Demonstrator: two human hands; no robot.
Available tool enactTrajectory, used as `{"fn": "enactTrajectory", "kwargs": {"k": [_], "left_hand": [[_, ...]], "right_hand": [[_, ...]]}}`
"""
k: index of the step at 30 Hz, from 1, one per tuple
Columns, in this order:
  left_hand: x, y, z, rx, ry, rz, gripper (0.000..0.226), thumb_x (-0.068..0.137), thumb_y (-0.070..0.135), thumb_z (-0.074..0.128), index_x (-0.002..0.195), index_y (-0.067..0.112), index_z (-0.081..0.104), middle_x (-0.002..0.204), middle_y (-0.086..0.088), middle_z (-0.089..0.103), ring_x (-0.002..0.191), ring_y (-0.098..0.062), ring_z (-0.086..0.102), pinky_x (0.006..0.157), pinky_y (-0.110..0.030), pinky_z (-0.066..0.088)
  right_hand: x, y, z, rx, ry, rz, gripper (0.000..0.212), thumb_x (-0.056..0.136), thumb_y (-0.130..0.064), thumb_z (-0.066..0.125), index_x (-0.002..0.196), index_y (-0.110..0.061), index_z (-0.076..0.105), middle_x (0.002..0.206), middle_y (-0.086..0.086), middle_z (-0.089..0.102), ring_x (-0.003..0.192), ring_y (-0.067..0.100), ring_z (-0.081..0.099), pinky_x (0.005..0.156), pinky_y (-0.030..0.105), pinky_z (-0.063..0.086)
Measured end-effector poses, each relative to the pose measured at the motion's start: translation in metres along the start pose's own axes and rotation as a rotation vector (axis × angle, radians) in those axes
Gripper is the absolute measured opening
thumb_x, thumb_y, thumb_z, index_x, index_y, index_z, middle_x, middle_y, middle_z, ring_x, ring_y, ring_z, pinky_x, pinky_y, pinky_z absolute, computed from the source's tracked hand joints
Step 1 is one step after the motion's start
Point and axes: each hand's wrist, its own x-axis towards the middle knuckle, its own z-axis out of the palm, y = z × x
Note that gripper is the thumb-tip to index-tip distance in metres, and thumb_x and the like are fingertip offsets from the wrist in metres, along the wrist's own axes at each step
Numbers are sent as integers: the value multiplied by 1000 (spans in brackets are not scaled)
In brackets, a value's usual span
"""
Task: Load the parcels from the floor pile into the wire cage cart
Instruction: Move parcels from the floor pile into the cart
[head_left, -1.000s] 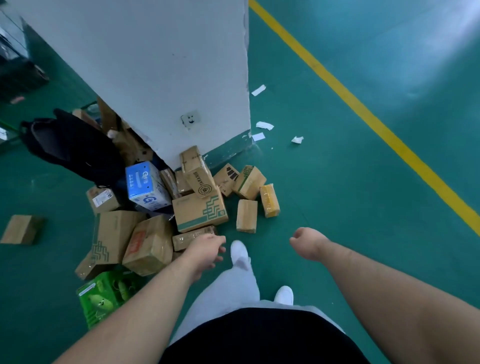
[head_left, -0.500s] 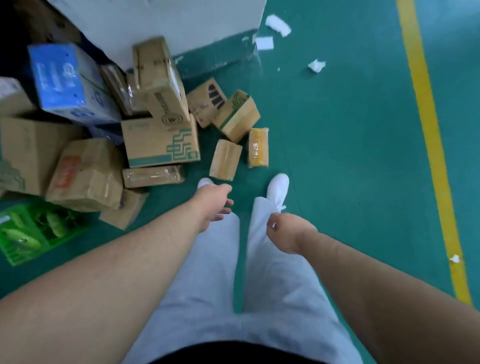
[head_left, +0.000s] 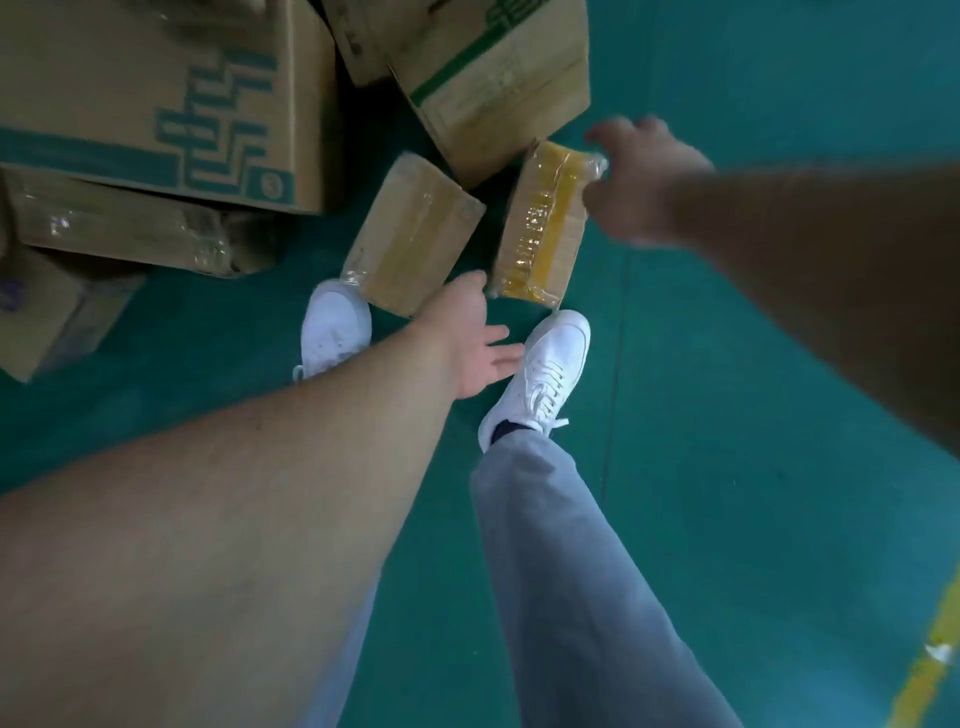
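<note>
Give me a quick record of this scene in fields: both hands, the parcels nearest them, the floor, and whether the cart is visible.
left hand: open, holds nothing, low between the white shoes
right hand: at the far corner of the yellow-taped parcel; blurred, grip cannot be told
nearest parcels: yellow-taped parcel and plain brown parcel, side by side on the floor
behind them: large box with teal print; box with green stripe
floor: green, yellow line at lower right
wire cage cart: not in view

Yellow-taped parcel lying flat, plain brown parcel just beside, apparently tape-wrapped, larger cartons behind
</note>
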Motion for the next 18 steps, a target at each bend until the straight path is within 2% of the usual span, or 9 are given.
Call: {"fn": "enactTrajectory", "kwargs": {"k": [3, 5, 6, 8, 9, 11, 13, 14, 18], "left_hand": [[43, 2, 12, -212, -35, -38, 68, 104, 59, 28, 161, 24, 21, 164, -17, 28, 148, -41, 33, 121, -54, 27], [59, 3, 14, -287, -66, -27, 74, 102, 62, 23, 162, 20, 19, 166, -14, 26, 152, -37, 27, 123, -54, 23], [63, 2, 14, -320, -103, -21, 76, 100, 63, 23, 162, 19, 19, 167, -13, 26, 153, -35, 26, 123, -54, 21], [60, -5, 10, -349, -114, -10, 82, 98, 68, 28, 161, 15, 24, 163, -13, 33, 150, -36, 31, 123, -53, 24], [53, -12, 9, -334, -98, -9, 85, 97, 73, 31, 159, 15, 28, 160, -14, 38, 148, -38, 35, 122, -54, 27], [38, -32, 9, -281, -60, 2, 90, 93, 80, 35, 156, 14, 37, 154, -16, 47, 143, -41, 42, 120, -55, 31], [14, -52, 12, -218, -5, 17, 89, 90, 81, 41, 152, 17, 43, 148, -15, 53, 136, -42, 49, 117, -56, 36], [5, -62, 13, -179, 10, 19, 84, 91, 78, 45, 150, 20, 45, 146, -14, 55, 132, -42, 53, 114, -56, 40], [-61, -86, 4, -124, 31, 98, 50, 94, 59, 62, 133, 28, 58, 128, -6, 69, 112, -33, 67, 103, -51, 52]], "right_hand": [[37, 7, 19, 160, -39, 49, 63, 104, -44, 39, 161, -43, 13, 165, 9, 22, 141, 43, 41, 107, 44, 41], [44, 10, 35, 242, -136, 67, 60, 104, -58, 34, 160, -46, 15, 165, 9, 26, 144, 38, 39, 114, 46, 38], [45, 12, 42, 304, -167, 91, 59, 103, -62, 33, 159, -45, 21, 161, 9, 35, 140, 36, 44, 112, 47, 42], [39, 15, 53, 498, -152, 210, 60, 98, -69, 35, 150, -38, 36, 146, 5, 50, 123, 30, 54, 91, 45, 55], [33, 19, 58, 571, -129, 287, 64, 96, -72, 35, 146, -33, 38, 140, 5, 52, 118, 29, 54, 87, 44, 56], [16, 30, 62, 652, -117, 401, 75, 92, -78, 35, 145, -26, 38, 136, 6, 53, 116, 31, 56, 90, 49, 55], [-12, 40, 61, 710, -145, 443, 84, 84, -84, 41, 144, -26, 42, 130, 4, 56, 113, 31, 60, 86, 50, 57], [-24, 44, 62, 743, -156, 449, 84, 80, -85, 47, 140, -26, 46, 125, 2, 59, 109, 29, 62, 83, 47, 59], [-91, 49, 41, 946, -120, 434, 57, 78, -71, 68, 108, -23, 60, 104, 2, 71, 94, 23, 71, 84, 42, 61]]}}
